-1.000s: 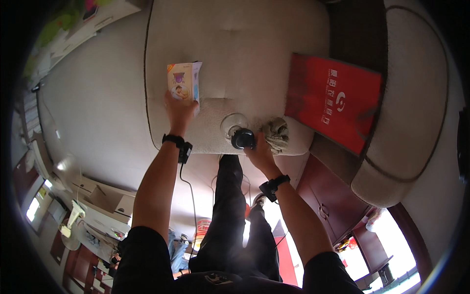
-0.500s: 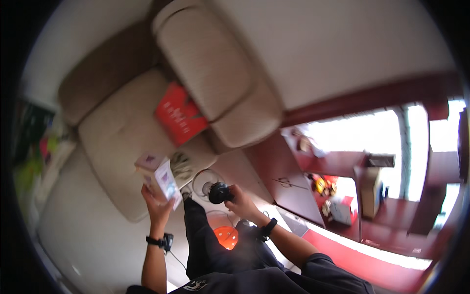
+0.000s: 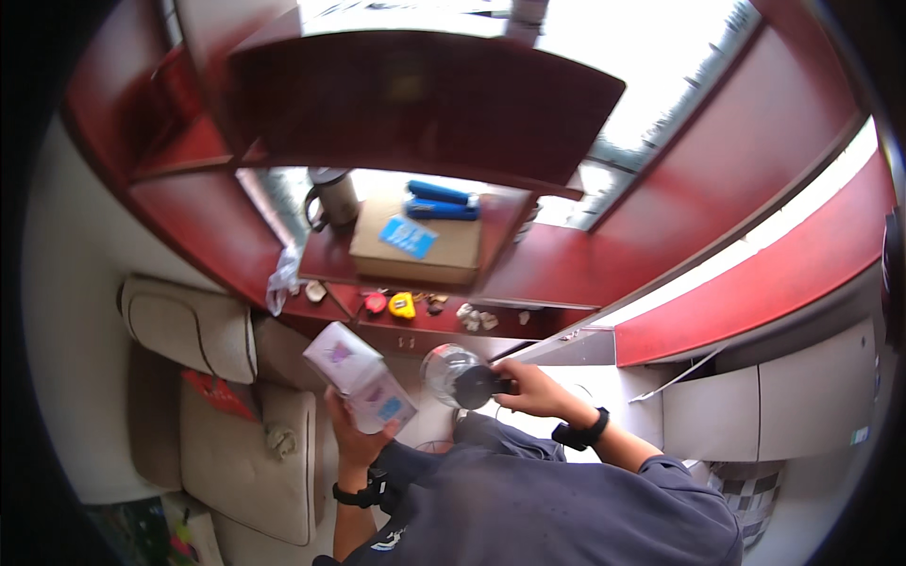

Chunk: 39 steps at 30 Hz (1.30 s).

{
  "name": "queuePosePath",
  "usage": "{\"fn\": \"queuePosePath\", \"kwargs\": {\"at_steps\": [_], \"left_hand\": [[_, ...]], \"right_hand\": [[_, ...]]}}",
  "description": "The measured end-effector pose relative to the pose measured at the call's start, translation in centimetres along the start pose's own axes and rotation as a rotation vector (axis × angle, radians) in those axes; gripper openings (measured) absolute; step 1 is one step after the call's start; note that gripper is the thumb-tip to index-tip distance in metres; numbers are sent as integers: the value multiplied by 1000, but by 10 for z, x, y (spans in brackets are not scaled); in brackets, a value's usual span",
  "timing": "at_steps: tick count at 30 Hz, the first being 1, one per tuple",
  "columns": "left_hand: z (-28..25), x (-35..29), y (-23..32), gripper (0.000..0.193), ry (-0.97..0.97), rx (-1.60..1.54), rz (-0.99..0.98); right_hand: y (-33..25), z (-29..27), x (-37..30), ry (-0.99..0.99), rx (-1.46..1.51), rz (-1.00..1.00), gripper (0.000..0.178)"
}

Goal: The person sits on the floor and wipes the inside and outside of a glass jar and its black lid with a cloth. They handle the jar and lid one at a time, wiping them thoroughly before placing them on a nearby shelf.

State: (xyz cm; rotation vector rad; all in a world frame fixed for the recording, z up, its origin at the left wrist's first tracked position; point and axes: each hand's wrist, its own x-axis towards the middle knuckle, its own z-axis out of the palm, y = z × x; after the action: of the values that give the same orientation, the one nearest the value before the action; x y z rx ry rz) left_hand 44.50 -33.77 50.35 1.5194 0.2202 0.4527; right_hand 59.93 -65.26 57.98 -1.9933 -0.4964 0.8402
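Observation:
My left hand is closed round the lower end of a white cardboard box with purple and blue prints, which it holds up at a tilt. In my right hand is a clear glass jug with a black lid, gripped at its black handle. The jug is tipped over, its lid end toward my right hand. Box and jug are apart, side by side in front of my body. What is inside the box is hidden.
Ahead stands a dark red shelf unit, holding a cardboard carton, blue tools, a mug and a yellow tape measure. A beige sofa with a red bag is at left. Pale cabinets stand at right.
My view has swung right, from the sofa to the shelf unit. Both hands came along, still holding the box and the jug.

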Motion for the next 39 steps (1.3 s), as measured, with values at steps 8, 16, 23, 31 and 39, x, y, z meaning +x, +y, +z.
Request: {"fn": "queuePosePath", "kwargs": {"at_steps": [8,16,23,31,39], "left_hand": [[188,75,73,112,-572,148,207],[321,134,75,115,-499,212,264],[378,162,47,109,-366,205,174],[397,186,27,112,-333,306,57],[355,204,18,72,-590,385,155]], "right_hand": [[71,-94,-105,353,291,46,44],[95,-133,-136,437,494,109,40],[100,-143,-127,361,541,26,41],[86,-150,-106,374,498,5,43],[67,-166,-98,421,528,41,53]]}}
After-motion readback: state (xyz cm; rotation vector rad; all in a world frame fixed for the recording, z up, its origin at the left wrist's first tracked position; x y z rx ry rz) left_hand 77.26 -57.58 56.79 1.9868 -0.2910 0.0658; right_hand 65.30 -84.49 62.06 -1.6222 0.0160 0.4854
